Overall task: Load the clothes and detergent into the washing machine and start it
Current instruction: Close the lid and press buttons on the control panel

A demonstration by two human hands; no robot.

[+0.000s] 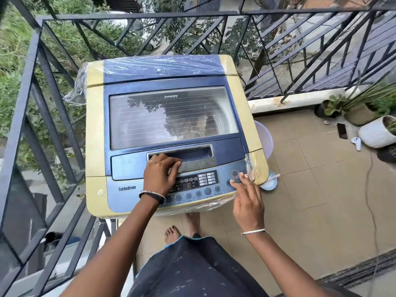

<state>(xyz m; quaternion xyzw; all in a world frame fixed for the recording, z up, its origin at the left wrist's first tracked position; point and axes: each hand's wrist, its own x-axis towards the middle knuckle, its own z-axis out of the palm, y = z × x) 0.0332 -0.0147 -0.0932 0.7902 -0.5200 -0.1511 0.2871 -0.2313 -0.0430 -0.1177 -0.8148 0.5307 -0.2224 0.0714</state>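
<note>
A yellow and blue top-loading washing machine (94, 133) stands in front of me with its glass lid (171, 116) closed. Clothes show dimly through the glass. My left hand (160, 174) rests flat on the lid's front edge, fingers curled at the recessed handle (192, 153). My right hand (248, 202) hovers over the right end of the control panel (203, 185), fingertips touching the buttons beside the round power button (235, 173). Neither hand holds anything.
Black metal railing (42, 103) fences the balcony on the left and behind the machine. A pale tub (266, 138) and a small blue dish with a scoop (270, 183) sit right of the machine. Potted plants (364, 114), a phone (342, 130) and a cable lie on the tiled floor.
</note>
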